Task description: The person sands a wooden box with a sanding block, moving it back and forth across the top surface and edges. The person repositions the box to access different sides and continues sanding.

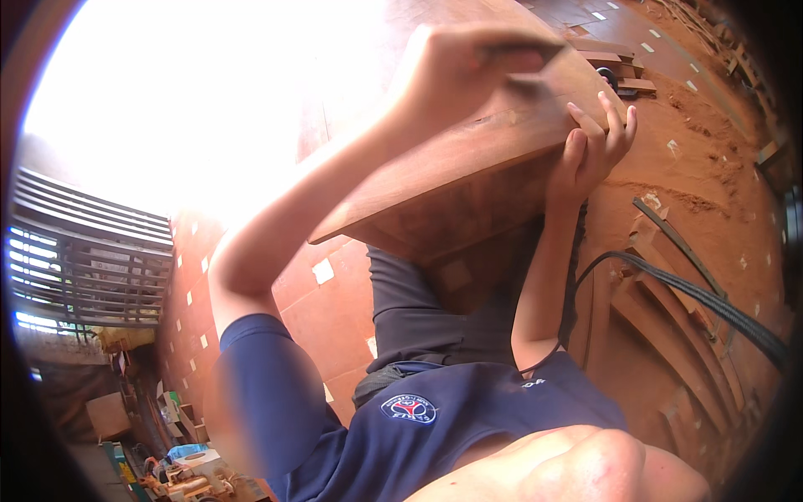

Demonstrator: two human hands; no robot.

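A large wooden board (435,180) lies tilted in front of me, its near edge facing my body and its underside in shadow. My left hand (464,67) is raised over the board's upper face near the right side, fingers closed around a dark, narrow thing (542,52). Motion blurs this thing too much to tell its kind. At the board's right corner, my right hand (595,151) grips the edge, its fingers spread across the rim. Strong glare hides the board's far left part.
Curved wooden pieces (669,335) and a black hose or cable (703,297) lie at my right, near reddish sawdust (711,159). Stacked wood (619,67) is beyond the board. A slatted grille (92,251) stands at left, above assorted clutter (188,473). The floor is tiled (293,293).
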